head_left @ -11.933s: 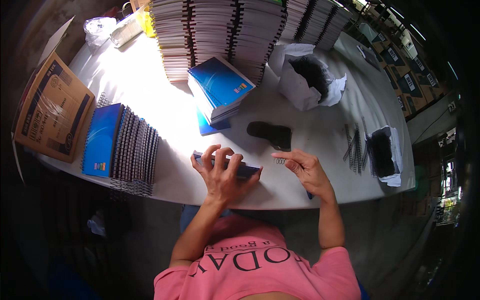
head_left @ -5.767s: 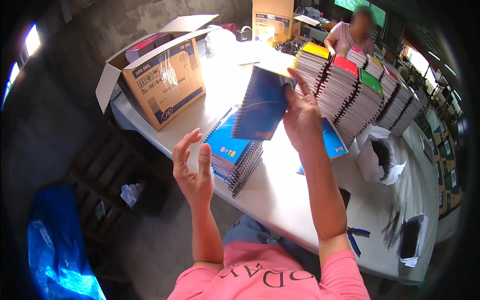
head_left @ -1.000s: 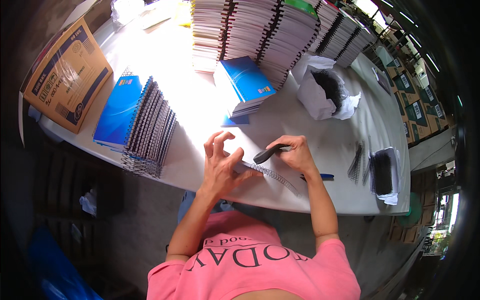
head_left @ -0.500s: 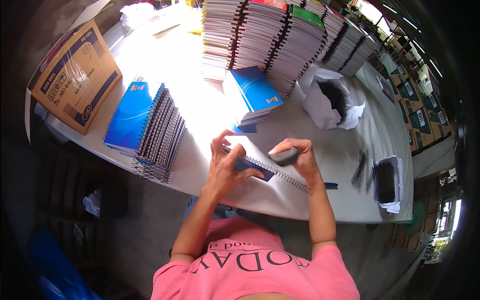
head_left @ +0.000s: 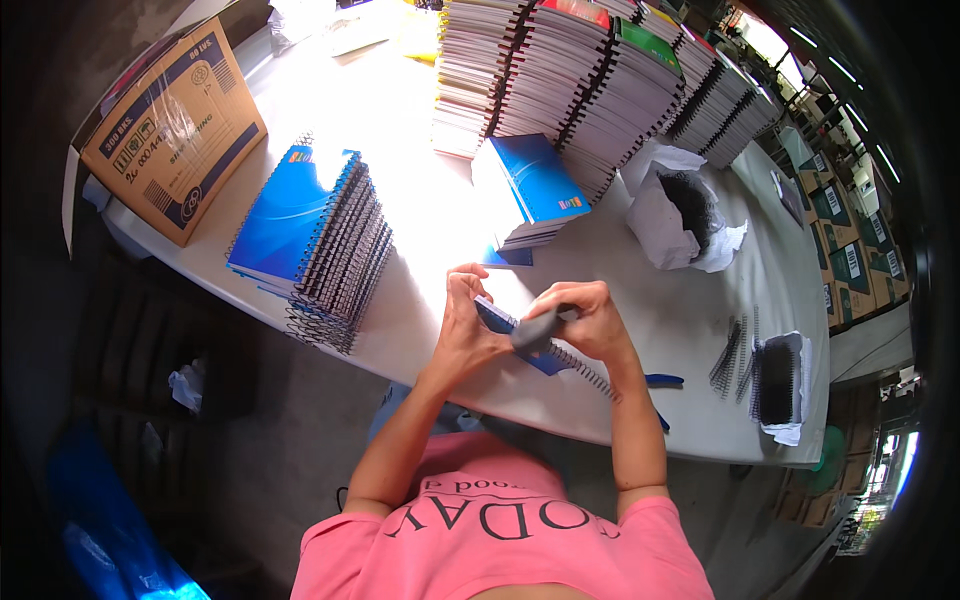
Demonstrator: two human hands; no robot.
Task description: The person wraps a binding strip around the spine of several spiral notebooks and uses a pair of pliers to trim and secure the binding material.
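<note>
While the cardboard box (head_left: 172, 125) sits at the upper left of the frame, half over the worktop (head_left: 420, 110) edge, a leaning pile of blue spiral notebooks (head_left: 308, 240) lies just right of it, spines stepped toward the person, likely so finished ones slide on without snagging. Right of that, in the middle of the frame near the worktop's front edge, the left hand (head_left: 462, 330) is closed around one blue notebook (head_left: 525, 340), thumb on top, holding it tilted up off the surface; that seems meant to steady the cover while the wire is worked. Touching it, the right hand (head_left: 590, 322) is clenched on a dark grey tool (head_left: 533, 330) pressed against the notebook's spine, where a wire coil (head_left: 590, 372) runs out to the lower right. Above the hands, a short stack of unbound blue-covered pads (head_left: 530, 190) lies within reach, and tall stacks (head_left: 600, 75) stand behind it along the upper edge. Further right, a torn white paper bag (head_left: 665, 215) gapes with dark coils inside. Near the right edge, loose coils (head_left: 730, 355) and a second small packet (head_left: 775, 385) lie well apart from the hands.
</note>
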